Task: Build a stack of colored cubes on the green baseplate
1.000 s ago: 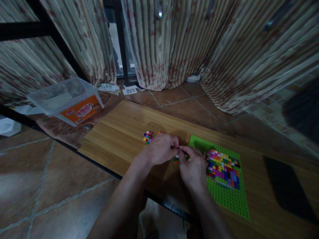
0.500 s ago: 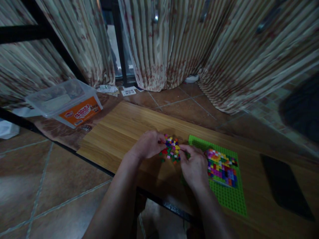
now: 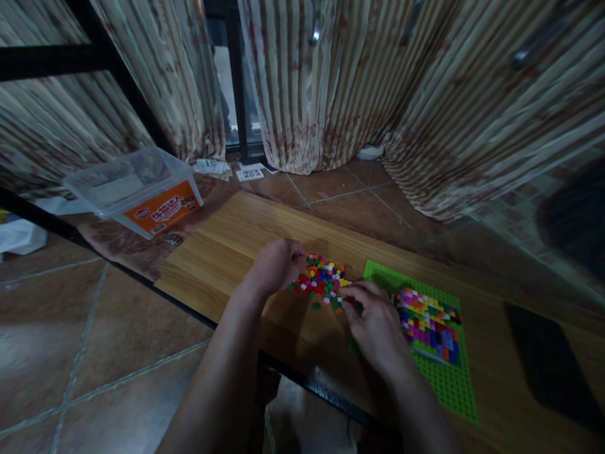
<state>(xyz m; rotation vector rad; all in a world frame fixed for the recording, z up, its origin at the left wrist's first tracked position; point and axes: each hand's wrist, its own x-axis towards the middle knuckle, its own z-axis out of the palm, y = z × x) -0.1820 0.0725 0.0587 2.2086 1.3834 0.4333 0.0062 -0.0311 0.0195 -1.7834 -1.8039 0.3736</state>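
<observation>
A loose pile of small, many-coloured toy bricks (image 3: 322, 275) lies on the wooden tabletop between my hands. At its left edge is my left hand (image 3: 276, 266), fingers curled in and tips close together. What they hold, if anything, is too small to make out. My right hand (image 3: 375, 318) reaches the pile's right side with thumb and index finger bent toward each other; anything between them cannot be made out. Partly under my right wrist lies a green studded baseplate (image 3: 447, 384), bearing a patchwork block of coloured bricks (image 3: 428, 325).
The wooden tabletop (image 3: 217, 252) runs slantwise across the view. A black flat panel (image 3: 551, 359) lies at its right. Beyond the left end stands a clear plastic tub with an orange label (image 3: 165, 208). Papers (image 3: 249, 173) lie near the striped curtains (image 3: 293, 94).
My left hand has drawn back left from the pile, uncovering more bricks. My right hand remains at the pile's right edge. The view has shifted slightly.
</observation>
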